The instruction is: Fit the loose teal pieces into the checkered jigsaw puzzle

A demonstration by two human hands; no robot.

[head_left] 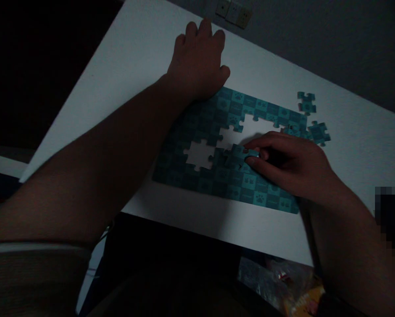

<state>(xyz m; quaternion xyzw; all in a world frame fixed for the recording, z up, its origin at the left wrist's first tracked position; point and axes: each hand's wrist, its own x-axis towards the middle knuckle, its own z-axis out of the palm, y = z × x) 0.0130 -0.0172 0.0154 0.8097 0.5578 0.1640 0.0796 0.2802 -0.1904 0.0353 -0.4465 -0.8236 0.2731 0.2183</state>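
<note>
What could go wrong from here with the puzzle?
The piece pinched in the right hand is over the puzzle; lowered askew, it could dislodge joined pieces. Two loose pieces lie near that hand and might get knocked. The left arm hides part of the puzzle's left side, so a shift there could go unseen.

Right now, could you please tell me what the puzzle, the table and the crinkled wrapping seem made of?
Puzzle: probably cardboard, printed matte teal; thin, interlocking pieces suggest it, though foam is possible.
Table: perhaps laminate, smooth-looking, evenly white.
Wrapping: likely clear plastic film, given its glossy creases.
</note>
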